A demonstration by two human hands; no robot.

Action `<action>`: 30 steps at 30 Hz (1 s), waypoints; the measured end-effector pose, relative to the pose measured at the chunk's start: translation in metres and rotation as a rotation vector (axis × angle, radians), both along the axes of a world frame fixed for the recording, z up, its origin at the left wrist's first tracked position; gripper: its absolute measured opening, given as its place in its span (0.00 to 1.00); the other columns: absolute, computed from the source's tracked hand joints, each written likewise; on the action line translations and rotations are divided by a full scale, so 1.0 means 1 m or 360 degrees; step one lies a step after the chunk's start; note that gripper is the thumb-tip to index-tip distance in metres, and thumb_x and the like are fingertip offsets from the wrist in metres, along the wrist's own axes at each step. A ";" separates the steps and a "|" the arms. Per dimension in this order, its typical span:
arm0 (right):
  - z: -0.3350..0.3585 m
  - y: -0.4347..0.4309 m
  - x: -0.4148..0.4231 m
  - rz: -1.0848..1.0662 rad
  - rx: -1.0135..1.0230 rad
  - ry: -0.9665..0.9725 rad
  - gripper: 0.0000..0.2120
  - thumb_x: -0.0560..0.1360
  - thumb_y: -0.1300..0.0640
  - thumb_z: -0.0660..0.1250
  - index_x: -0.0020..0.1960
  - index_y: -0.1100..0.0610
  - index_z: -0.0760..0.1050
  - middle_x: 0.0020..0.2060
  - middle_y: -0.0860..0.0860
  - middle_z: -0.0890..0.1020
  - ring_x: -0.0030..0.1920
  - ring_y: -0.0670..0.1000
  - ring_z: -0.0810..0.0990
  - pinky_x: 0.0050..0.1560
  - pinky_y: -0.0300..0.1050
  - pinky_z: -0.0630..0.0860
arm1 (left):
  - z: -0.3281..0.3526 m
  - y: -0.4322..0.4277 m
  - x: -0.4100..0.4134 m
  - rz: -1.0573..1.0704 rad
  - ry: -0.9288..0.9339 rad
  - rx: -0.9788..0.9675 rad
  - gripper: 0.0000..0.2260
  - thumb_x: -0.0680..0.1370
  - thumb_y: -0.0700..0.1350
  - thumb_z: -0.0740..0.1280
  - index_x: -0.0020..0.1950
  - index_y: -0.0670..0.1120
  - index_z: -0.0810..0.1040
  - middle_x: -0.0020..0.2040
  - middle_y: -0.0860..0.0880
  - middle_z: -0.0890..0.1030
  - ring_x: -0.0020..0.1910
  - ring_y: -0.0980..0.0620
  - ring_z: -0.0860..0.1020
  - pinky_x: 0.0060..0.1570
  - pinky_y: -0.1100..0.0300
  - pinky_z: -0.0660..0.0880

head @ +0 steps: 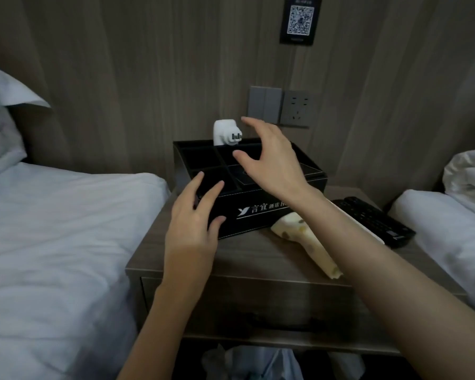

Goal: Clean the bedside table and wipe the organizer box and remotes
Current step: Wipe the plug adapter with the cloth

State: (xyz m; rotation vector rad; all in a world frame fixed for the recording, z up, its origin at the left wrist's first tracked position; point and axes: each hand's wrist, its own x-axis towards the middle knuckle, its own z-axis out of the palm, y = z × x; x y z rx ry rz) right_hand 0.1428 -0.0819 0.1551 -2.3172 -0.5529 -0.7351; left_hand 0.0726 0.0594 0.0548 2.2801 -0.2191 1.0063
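Organizer box (258,209), black, sits centre frame on the table (231,259). Left hand (192,229) meets its left corner, grip spread, empty; right hand (269,160) hovers above, grip also empty. Cloth (307,242) and remote (373,218) lie right. Probably next: lift box, wipe.

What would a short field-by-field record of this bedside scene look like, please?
surface: bedside table, wood-look top
organizer box: black, open-topped, divided, towards the table's back
in the box: white plug adapter, in a rear compartment
left hand: open, at the box's front left corner; contact unclear
right hand: open, fingers spread above the box, holding nothing
cloth: yellow, spotted, on the table right of the box
remote: black, on the table's right side
wiping: neither hand holds the cloth
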 end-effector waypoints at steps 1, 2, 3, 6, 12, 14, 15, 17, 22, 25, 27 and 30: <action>0.001 0.007 0.010 0.0000 0.0004 0.0042 0.29 0.75 0.50 0.68 0.74 0.48 0.63 0.69 0.51 0.70 0.69 0.55 0.68 0.68 0.47 0.66 | 0.000 0.002 0.001 -0.0016 -0.0003 -0.0007 0.26 0.75 0.38 0.71 0.71 0.49 0.71 0.74 0.46 0.66 0.72 0.46 0.66 0.66 0.57 0.64; 0.002 0.014 0.019 0.0008 0.0014 0.0091 0.30 0.75 0.50 0.68 0.74 0.49 0.62 0.69 0.52 0.70 0.69 0.55 0.67 0.68 0.47 0.64 | 0.000 0.004 0.003 -0.0032 -0.0004 -0.0021 0.26 0.74 0.38 0.71 0.71 0.49 0.71 0.74 0.46 0.66 0.72 0.46 0.66 0.67 0.56 0.64; 0.003 0.021 0.028 0.0019 0.0027 0.0145 0.30 0.75 0.49 0.68 0.74 0.49 0.62 0.69 0.53 0.71 0.69 0.56 0.67 0.67 0.46 0.64 | 0.000 0.007 0.005 -0.0044 0.0000 -0.0040 0.26 0.74 0.37 0.71 0.71 0.49 0.71 0.74 0.46 0.66 0.72 0.46 0.66 0.67 0.55 0.65; 0.007 0.036 0.053 0.0006 -0.0013 0.0294 0.30 0.75 0.46 0.67 0.74 0.46 0.61 0.67 0.53 0.73 0.68 0.60 0.66 0.57 0.44 0.63 | 0.002 0.013 0.012 -0.0040 0.0034 -0.0099 0.26 0.75 0.37 0.71 0.71 0.49 0.71 0.74 0.47 0.65 0.72 0.47 0.66 0.69 0.51 0.67; 0.008 0.046 0.086 -0.0148 -0.0156 0.0353 0.26 0.76 0.42 0.64 0.71 0.41 0.62 0.64 0.51 0.77 0.66 0.62 0.69 0.61 0.53 0.67 | 0.008 0.027 0.025 0.0015 0.0098 -0.0127 0.25 0.75 0.36 0.70 0.71 0.49 0.71 0.75 0.50 0.64 0.73 0.51 0.64 0.67 0.61 0.63; 0.006 0.050 0.092 -0.0227 -0.0155 0.0314 0.26 0.75 0.41 0.64 0.70 0.40 0.62 0.62 0.50 0.78 0.64 0.61 0.72 0.62 0.54 0.64 | 0.008 0.030 0.028 0.0009 0.0111 -0.0138 0.24 0.75 0.37 0.69 0.71 0.49 0.71 0.76 0.51 0.63 0.73 0.53 0.64 0.67 0.62 0.63; 0.006 0.053 0.095 -0.0258 -0.0140 0.0305 0.25 0.75 0.41 0.65 0.70 0.40 0.62 0.62 0.50 0.78 0.63 0.60 0.73 0.62 0.54 0.63 | 0.009 0.031 0.029 0.0004 0.0115 -0.0140 0.24 0.75 0.37 0.70 0.71 0.49 0.71 0.76 0.51 0.63 0.73 0.53 0.64 0.66 0.62 0.63; 0.007 0.056 0.099 -0.0298 -0.0098 0.0291 0.23 0.75 0.43 0.64 0.68 0.41 0.64 0.59 0.49 0.79 0.62 0.58 0.74 0.62 0.54 0.61 | 0.009 0.032 0.030 -0.0003 0.0119 -0.0137 0.24 0.75 0.37 0.70 0.70 0.49 0.72 0.75 0.51 0.63 0.73 0.52 0.64 0.66 0.61 0.65; 0.000 0.058 0.108 -0.0253 -0.0004 0.0242 0.19 0.78 0.48 0.62 0.68 0.46 0.63 0.55 0.52 0.80 0.58 0.57 0.77 0.61 0.54 0.65 | 0.009 0.033 0.031 -0.0009 0.0124 -0.0154 0.24 0.75 0.37 0.70 0.70 0.50 0.72 0.76 0.52 0.63 0.72 0.53 0.65 0.66 0.62 0.64; -0.005 0.056 0.110 -0.0187 0.0100 0.0216 0.20 0.78 0.49 0.61 0.68 0.46 0.62 0.55 0.53 0.79 0.58 0.58 0.76 0.61 0.59 0.70 | 0.009 0.033 0.031 -0.0007 0.0121 -0.0151 0.24 0.75 0.37 0.70 0.70 0.50 0.72 0.75 0.52 0.63 0.72 0.53 0.65 0.66 0.62 0.63; -0.006 0.057 0.109 -0.0181 0.0047 0.0166 0.20 0.79 0.50 0.61 0.69 0.46 0.62 0.53 0.52 0.79 0.60 0.58 0.74 0.60 0.60 0.71 | 0.009 0.033 0.031 -0.0007 0.0120 -0.0153 0.24 0.75 0.36 0.70 0.70 0.50 0.72 0.75 0.52 0.64 0.72 0.53 0.65 0.66 0.61 0.64; -0.005 0.058 0.107 -0.0180 0.0001 0.0108 0.19 0.80 0.50 0.59 0.70 0.47 0.62 0.48 0.49 0.74 0.60 0.59 0.72 0.59 0.61 0.71 | 0.010 0.032 0.031 -0.0002 0.0132 -0.0164 0.24 0.75 0.36 0.70 0.70 0.50 0.72 0.76 0.52 0.63 0.72 0.52 0.65 0.66 0.60 0.65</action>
